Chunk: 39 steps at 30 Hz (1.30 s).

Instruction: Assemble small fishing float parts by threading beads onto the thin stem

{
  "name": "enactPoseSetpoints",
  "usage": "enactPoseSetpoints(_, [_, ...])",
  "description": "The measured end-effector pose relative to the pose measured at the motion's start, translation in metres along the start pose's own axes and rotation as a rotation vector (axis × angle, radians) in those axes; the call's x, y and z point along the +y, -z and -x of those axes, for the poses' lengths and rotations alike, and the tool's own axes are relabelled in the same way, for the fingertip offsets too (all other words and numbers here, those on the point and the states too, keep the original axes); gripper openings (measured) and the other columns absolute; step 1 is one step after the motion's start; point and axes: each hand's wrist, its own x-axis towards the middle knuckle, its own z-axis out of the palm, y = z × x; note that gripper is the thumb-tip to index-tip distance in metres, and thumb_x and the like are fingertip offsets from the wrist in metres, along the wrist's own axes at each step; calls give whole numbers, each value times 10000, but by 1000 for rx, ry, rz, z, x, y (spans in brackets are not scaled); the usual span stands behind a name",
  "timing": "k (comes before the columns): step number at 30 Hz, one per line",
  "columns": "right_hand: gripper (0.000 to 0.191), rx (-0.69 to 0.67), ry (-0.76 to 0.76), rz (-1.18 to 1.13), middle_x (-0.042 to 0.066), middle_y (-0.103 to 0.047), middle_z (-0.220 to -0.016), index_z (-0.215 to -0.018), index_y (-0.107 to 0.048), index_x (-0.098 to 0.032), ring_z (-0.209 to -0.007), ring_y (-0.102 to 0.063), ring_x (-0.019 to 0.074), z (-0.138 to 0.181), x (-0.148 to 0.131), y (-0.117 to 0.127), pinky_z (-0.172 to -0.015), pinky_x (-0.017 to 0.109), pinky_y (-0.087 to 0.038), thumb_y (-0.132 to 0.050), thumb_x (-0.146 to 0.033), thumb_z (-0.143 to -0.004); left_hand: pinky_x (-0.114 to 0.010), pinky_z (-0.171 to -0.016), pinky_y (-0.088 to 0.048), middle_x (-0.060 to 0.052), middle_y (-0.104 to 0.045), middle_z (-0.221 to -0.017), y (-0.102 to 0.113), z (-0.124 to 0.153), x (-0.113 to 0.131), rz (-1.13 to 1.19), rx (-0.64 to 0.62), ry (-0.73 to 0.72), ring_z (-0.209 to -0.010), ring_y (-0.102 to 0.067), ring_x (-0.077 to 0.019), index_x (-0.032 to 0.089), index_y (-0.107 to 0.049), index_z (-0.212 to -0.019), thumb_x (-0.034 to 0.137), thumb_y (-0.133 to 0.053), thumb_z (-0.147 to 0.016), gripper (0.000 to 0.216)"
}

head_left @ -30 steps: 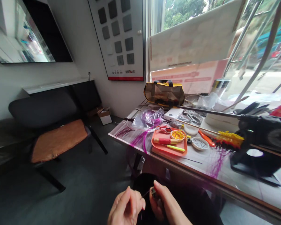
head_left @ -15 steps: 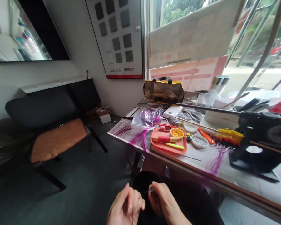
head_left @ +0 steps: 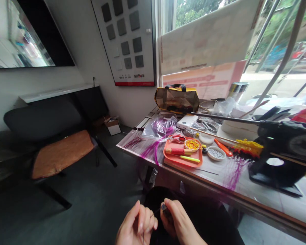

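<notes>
My left hand [head_left: 136, 223] is closed at the bottom centre, its fingers curled around a thin dark thread [head_left: 156, 211]. The thread stretches across to my right hand [head_left: 180, 221], and another length hangs below the left fingers. Between thumb and curled fingers, my right hand pinches a small dark piece with a greyish end [head_left: 164, 206]; most of it is hidden, so I cannot tell its kind. Both hands are held above my dark-clothed lap, a short gap apart, in front of the table edge.
On the table [head_left: 206, 182] at right lies an orange tray [head_left: 167, 158] with red-handled scissors [head_left: 180, 139], a red-wrapped stick [head_left: 177, 151] and a yellow-green pen [head_left: 190, 159]. Beside it are a bowl of grey beads [head_left: 216, 153], purple threads [head_left: 153, 149] and a black stand [head_left: 277, 177].
The view has shifted very slightly, so the table and room appear a little further left. Both hands keep nearly the same pose and hold.
</notes>
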Motion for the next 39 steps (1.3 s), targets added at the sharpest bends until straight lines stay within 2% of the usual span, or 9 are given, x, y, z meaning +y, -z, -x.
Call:
enactPoseSetpoints(4, [454, -1, 13, 11, -28, -412, -538, -622, -425, -220, -464, -366, 104, -1, 2, -1, -398, 213, -338, -427, -653, -761, -251, -603, -411, 42, -400, -399, 1, 1, 0, 6, 0, 5, -457, -265, -89, 144, -581, -403, 297, -670, -735, 375])
enactPoseSetpoints(10, [514, 7, 25, 50, -39, -368, -537, -603, -366, -226, -440, -328, 90, -2, 5, -4, -384, 208, -339, -280, -698, -787, -242, -594, -404, 49, -368, -397, 1, 1, 0, -25, 19, 10, -455, -264, -87, 153, -537, -394, 313, -676, -728, 396])
enactPoseSetpoints(16, [504, 21, 136, 147, 2, -424, -624, -642, -469, -213, -542, -411, 132, -4, 7, 0, -511, 256, -432, -439, -714, -697, -240, -593, -405, 53, -350, -398, 0, 0, 0, -44, 47, 14, -454, -268, -84, 157, -507, -387, 331, -702, -699, 407])
enactPoseSetpoints(22, [489, 19, 139, 194, 19, -442, -627, -648, -479, -200, -526, -419, 125, -6, 13, -2, -462, 238, -410, -304, -617, -832, -243, -592, -412, 50, -371, -394, 0, 0, 1, -30, 41, 16, -450, -271, -84, 151, -542, -391, 323, -707, -695, 387])
enactPoseSetpoints(30, [428, 21, 228, 277, 5, -451, -587, -614, -496, -207, -517, -418, 123, -7, 11, 1, -455, 225, -402, -462, -600, -780, -240, -591, -414, 52, -369, -394, 1, 0, 1, -34, 45, 23, -446, -276, -81, 152, -527, -389, 326, -710, -692, 394])
enactPoseSetpoints(39, [405, 63, 337, 356, 43, -495, -671, -726, -544, -184, -566, -456, 138, -6, 16, 0, -551, 269, -455, -417, -561, -804, -234, -588, -401, 63, -309, -391, -1, 0, 0, -73, 59, 21, -450, -264, -77, 190, -297, -366, 337, -718, -670, 540])
